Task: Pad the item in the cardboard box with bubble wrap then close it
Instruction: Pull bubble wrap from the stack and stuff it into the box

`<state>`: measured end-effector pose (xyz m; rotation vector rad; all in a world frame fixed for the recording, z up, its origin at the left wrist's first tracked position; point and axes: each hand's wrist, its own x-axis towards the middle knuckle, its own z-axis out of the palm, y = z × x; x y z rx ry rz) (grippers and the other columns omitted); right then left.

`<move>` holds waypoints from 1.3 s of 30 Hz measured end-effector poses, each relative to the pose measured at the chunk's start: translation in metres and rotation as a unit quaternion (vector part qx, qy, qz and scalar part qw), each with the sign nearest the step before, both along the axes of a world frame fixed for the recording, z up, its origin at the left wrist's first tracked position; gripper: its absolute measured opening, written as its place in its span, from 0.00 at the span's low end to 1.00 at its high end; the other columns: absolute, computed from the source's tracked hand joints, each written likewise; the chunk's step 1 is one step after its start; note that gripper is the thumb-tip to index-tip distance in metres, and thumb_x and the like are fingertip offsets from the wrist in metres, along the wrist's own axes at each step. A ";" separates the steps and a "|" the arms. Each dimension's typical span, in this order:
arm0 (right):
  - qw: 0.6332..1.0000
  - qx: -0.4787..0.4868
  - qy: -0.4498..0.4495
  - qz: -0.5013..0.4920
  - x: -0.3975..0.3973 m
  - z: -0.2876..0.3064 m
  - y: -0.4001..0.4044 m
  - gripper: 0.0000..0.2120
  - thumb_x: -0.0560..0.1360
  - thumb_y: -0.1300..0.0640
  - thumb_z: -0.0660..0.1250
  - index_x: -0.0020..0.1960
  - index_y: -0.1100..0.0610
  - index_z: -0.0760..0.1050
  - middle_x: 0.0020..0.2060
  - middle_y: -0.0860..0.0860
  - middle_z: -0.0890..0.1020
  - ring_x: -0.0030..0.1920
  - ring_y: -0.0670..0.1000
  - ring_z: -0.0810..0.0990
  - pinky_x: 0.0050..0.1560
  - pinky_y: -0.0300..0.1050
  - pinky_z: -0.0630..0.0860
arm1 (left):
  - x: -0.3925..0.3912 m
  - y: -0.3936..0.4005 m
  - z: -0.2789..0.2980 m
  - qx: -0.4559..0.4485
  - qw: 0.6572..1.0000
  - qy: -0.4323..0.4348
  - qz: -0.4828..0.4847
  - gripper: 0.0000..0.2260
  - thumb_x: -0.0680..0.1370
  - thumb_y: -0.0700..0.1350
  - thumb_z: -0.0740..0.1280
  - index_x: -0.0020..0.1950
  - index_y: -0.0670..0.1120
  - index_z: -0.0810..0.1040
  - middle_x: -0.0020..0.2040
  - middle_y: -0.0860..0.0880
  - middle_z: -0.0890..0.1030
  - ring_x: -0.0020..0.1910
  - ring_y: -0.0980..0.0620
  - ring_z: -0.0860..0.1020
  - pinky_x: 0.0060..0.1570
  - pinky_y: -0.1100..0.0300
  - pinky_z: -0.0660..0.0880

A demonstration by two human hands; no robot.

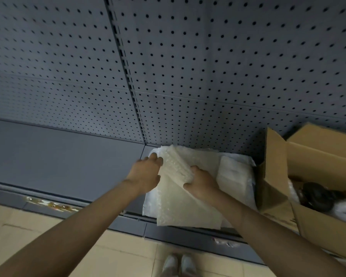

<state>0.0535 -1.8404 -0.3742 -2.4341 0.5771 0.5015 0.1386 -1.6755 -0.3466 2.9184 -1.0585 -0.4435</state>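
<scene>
A stack of white bubble wrap sheets [188, 204] lies on the grey shelf, hanging a little over its front edge. My left hand [146, 172] presses on the stack's left side with fingers spread at its top corner. My right hand [201, 181] grips the raised edge of several upper sheets, lifting them off the pile. To the right stands an open cardboard box [316, 156] with its flaps up. Inside it lies a black item [316, 196] with some clear wrap beside it.
The grey metal shelf [58, 154] runs left from the stack, backed by a grey pegboard wall [188, 66]. Below is a beige tiled floor [38, 232], where white shoes [178, 264] show at the bottom.
</scene>
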 end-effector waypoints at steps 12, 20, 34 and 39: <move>0.984 0.016 -0.004 0.175 -0.033 0.058 -0.033 0.22 0.74 0.53 0.66 0.67 0.51 0.67 0.56 0.52 0.79 0.51 0.52 0.79 0.54 0.52 0.77 | -0.032 -0.031 0.020 0.107 0.972 -0.077 -0.195 0.36 0.74 0.47 0.68 0.76 0.49 0.51 0.67 0.46 0.67 0.69 0.44 0.66 0.74 0.46 0.50; 0.962 -0.105 -0.174 0.179 -0.091 0.148 -0.047 0.28 0.74 0.46 0.66 0.72 0.46 0.63 0.65 0.45 0.72 0.61 0.48 0.73 0.59 0.45 0.72 | -0.050 -0.019 0.126 0.022 0.968 -0.068 -0.239 0.34 0.73 0.56 0.64 0.75 0.55 0.52 0.67 0.53 0.66 0.66 0.52 0.66 0.67 0.57 0.58; 0.958 -0.262 -0.089 0.080 -0.228 0.209 -0.209 0.30 0.75 0.39 0.60 0.74 0.38 0.53 0.70 0.40 0.67 0.66 0.47 0.72 0.51 0.29 0.66 | -0.116 -0.188 0.177 -0.135 0.915 -0.020 -0.380 0.32 0.73 0.54 0.66 0.76 0.53 0.59 0.65 0.55 0.72 0.56 0.56 0.71 0.54 0.62 0.69; 0.975 -0.193 -0.060 0.090 -0.254 0.180 -0.303 0.32 0.72 0.36 0.58 0.74 0.39 0.55 0.68 0.43 0.71 0.58 0.44 0.72 0.58 0.46 0.73 | -0.140 -0.267 0.156 -0.094 0.927 0.040 -0.361 0.31 0.77 0.53 0.65 0.76 0.53 0.56 0.69 0.52 0.69 0.61 0.53 0.71 0.58 0.60 0.70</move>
